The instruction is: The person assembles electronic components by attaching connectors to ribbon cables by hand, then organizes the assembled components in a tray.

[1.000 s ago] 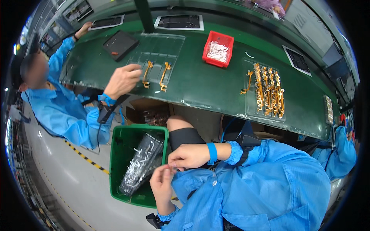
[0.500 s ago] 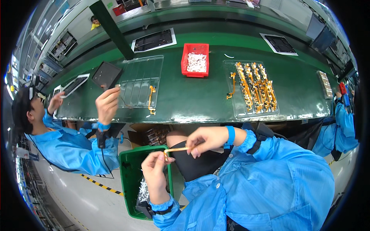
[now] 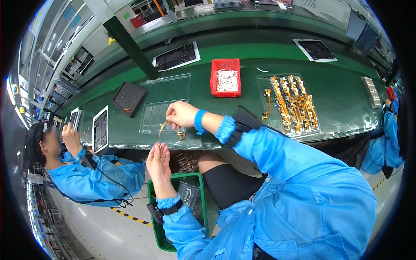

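An orange ribbon-like flex cable hangs between my hands near the front edge of the bench. Its upper end is pinched by my right hand, over the near part of a clear plastic tray. Lower down, my left hand has its fingertips closed at the cable's bottom end. Another flex cable lies in that tray, partly hidden by my right hand and wrist. To the right, a second clear tray carries several rows of flex cables, with a single cable along its left side.
A red bin of small white pieces stands mid-bench. Left are a black tray, a framed dark panel and a co-worker's raised hand. A green post rises behind. Below sits a green crate.
Both my hands have moved up and left with the cable, the right one now over the clear tray. The co-worker's hand has drawn back from the bench, and a framed panel stands nearer.
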`<state>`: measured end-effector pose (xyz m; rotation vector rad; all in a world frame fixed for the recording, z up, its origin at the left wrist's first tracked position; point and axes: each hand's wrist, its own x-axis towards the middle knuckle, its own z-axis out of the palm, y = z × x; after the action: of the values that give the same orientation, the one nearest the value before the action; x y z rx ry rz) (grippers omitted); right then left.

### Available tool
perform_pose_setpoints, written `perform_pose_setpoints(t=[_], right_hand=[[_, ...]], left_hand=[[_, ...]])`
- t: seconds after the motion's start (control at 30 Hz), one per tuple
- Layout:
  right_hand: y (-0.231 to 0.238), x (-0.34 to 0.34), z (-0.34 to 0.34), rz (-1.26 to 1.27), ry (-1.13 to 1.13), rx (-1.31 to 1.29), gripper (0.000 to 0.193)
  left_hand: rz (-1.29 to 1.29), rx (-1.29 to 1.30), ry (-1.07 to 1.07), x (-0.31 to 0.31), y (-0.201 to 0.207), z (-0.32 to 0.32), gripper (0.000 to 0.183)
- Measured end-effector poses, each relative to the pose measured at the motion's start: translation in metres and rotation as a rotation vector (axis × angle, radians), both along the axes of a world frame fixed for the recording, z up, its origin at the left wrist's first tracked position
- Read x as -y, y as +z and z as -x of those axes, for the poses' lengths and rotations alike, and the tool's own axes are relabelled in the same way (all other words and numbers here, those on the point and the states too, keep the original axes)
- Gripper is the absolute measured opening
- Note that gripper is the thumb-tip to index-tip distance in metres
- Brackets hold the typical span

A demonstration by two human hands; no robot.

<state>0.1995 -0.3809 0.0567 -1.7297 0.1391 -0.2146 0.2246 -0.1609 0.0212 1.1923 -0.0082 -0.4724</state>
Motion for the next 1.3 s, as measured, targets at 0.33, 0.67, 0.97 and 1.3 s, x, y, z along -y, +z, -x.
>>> perform_pose_setpoints(t=[0.33,0.67,0.97,1.3], right_hand=[[-0.038,0.021,-0.094,0.341,-0.001,-0.129,0.019],[-0.051,0.007,-0.107,0.517,-0.139,-0.039,0.01],[-0.02,0.001,-0.066,0.644,-0.214,0.106,0.012],[0.026,0.001,0.305,0.234,0.233,0.465,0.013]], left_hand=[[-0.347,0.141,0.16,0.033,-0.043,-0.04,0.021],[-0.455,0.327,0.267,0.035,-0.054,-0.045,0.025],[-0.346,0.355,0.349,0.053,-0.074,-0.043,0.023],[-0.753,0.642,0.434,0.054,-0.071,-0.035,0.038]])
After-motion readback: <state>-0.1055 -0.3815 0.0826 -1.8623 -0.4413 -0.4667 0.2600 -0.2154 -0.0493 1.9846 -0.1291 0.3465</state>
